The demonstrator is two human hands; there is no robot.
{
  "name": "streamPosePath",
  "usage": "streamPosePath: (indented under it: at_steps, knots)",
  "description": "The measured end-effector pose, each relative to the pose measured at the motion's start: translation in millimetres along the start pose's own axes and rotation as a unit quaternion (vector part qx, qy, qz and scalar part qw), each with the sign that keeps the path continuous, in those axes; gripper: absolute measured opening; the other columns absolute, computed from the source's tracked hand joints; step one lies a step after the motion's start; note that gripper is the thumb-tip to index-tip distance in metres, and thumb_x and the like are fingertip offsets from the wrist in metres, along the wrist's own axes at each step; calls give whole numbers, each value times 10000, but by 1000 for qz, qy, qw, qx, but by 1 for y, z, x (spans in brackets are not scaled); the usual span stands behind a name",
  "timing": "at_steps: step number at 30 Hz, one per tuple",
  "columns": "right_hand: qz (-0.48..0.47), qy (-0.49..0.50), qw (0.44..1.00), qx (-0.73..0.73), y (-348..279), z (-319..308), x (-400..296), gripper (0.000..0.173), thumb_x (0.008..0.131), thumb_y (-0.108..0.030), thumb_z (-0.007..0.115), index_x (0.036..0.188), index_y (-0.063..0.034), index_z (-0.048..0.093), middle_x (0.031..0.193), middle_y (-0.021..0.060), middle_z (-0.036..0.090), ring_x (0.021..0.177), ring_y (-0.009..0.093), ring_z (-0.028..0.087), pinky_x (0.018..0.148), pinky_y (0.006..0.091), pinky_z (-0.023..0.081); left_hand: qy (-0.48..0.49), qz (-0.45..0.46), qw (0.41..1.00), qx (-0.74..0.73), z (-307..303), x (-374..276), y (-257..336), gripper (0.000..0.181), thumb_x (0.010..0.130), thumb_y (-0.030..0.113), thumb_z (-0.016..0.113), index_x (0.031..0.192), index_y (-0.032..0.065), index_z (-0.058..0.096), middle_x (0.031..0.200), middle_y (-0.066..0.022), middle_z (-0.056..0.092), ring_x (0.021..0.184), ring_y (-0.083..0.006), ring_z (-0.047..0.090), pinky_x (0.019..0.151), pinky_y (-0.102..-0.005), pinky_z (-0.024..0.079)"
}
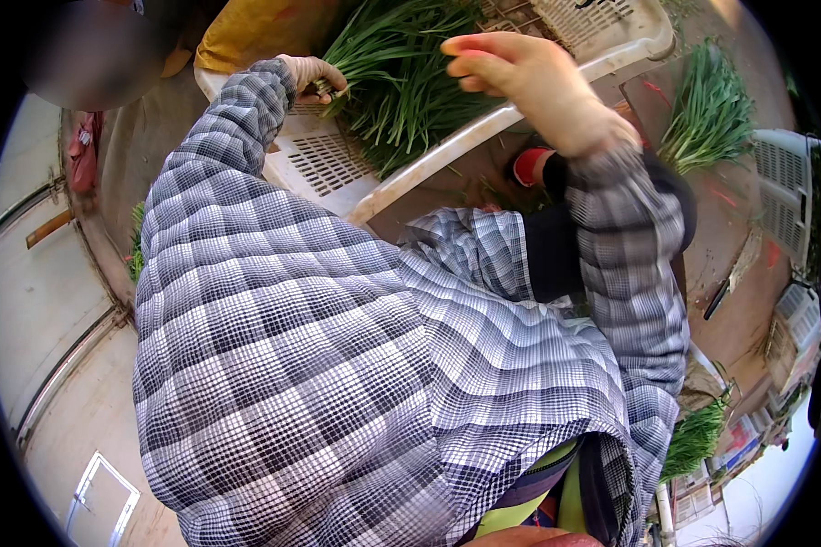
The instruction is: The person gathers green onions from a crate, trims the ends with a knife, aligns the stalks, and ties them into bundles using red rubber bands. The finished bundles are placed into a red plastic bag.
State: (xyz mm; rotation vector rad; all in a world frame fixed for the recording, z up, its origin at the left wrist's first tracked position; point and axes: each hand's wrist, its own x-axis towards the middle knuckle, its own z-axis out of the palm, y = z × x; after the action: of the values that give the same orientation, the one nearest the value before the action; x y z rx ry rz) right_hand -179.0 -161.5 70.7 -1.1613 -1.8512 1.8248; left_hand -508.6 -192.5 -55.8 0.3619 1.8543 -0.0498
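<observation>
My left hand (315, 78) grips a small bunch of garlic chives (359, 65) by its pale cut ends, over the left part of a white slotted plastic crate (321, 161). The leaves run away to the right and merge with a larger heap of green chives (417, 113) lying in that crate. My right hand (533, 85) is raised above the crate's near right rim, its fingers bent towards the left and slightly blurred. Nothing shows between those fingers. A gap separates the right hand from the leaves.
A yellow sack (267, 31) stands behind the left hand. Another chive bundle (708, 113) lies on the floor to the right, near a white slotted crate (783, 184). A dark-handled tool (717, 299) lies below it. A red shoe (528, 165) shows beneath the right forearm.
</observation>
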Motion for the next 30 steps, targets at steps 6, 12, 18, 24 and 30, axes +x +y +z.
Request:
streamPosePath:
  at_steps: [6, 12, 18, 24, 30]
  knots:
    - [274, -50, 959, 43, 41, 99, 75, 915, 778, -780, 257, 1121, 12, 560, 931, 163, 633, 848, 263, 623, 813, 372, 493, -102, 33, 986, -129, 19, -23, -2, 140, 749, 151, 707, 789, 61, 608, 682, -36, 619, 512, -105, 592, 381, -222, 481]
    - [352, -71, 879, 315, 80, 117, 77, 1117, 672, -840, 371, 1382, 13, 238, 1285, 286, 391, 1145, 411, 473, 980, 565, 318, -198, 55, 937, -283, 42, -45, -17, 188, 763, 158, 696, 837, 21, 589, 703, -73, 611, 522, -149, 599, 393, -230, 491]
    - [317, -83, 873, 360, 89, 123, 79, 1003, 652, -717, 602, 1323, -10, 362, 1207, 225, 479, 991, 314, 569, 862, 508, 449, -289, 105, 926, -219, 84, -64, -16, 269, 793, 272, 670, 875, 23, 610, 707, -59, 605, 520, -151, 600, 425, -229, 511]
    - [299, 6, 881, 367, 102, 122, 79, 395, 711, -393, 750, 943, -78, 698, 877, 122, 645, 737, 211, 620, 617, 286, 536, -207, 128, 960, 135, 86, -85, 6, 459, 707, 468, 718, 790, 29, 611, 597, -69, 580, 445, -138, 575, 397, -225, 477]
    - [277, 24, 877, 391, 109, 117, 83, 193, 802, -196, 673, 942, -64, 667, 874, 62, 660, 709, 173, 651, 635, 290, 562, -263, 194, 934, 143, 53, -88, -3, 583, 772, 359, 674, 1157, -35, 483, 630, -102, 597, 429, -152, 578, 392, -239, 484]
